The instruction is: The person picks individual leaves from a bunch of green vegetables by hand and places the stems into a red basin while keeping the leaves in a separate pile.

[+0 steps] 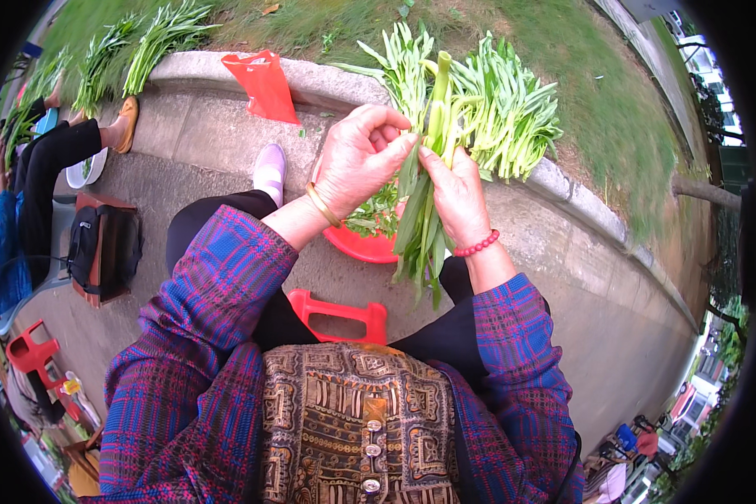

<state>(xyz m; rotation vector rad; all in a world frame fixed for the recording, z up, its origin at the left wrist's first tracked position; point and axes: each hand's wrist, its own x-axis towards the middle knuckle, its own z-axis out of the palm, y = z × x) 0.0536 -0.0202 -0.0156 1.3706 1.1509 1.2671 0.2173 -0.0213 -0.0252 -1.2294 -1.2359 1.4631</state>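
In front of me, a leafy green vegetable stalk (435, 126) points its thick pale cut end away from me, its long leaves hanging toward my lap. My right hand (460, 200), with a red bead bracelet, is wrapped round the stalk at its middle. My left hand (359, 160), wearing a gold-coloured bangle, has thumb and index finger pinched together against the stalk's left side. What sits between those fingertips is too small to make out. Below the hands is a red basin (363, 245) with loose green leaves (376, 214) in it, partly hidden by my hands and the stalk.
Bundles of leafy greens (512, 113) lie on the stone kerb (575, 197), beside grass. A red plastic bag (265, 86) hangs over the kerb. A red stool (340, 317) stands between my legs. Leftward are a dark bag (101, 248) and a seated person (8, 244) with more greens.
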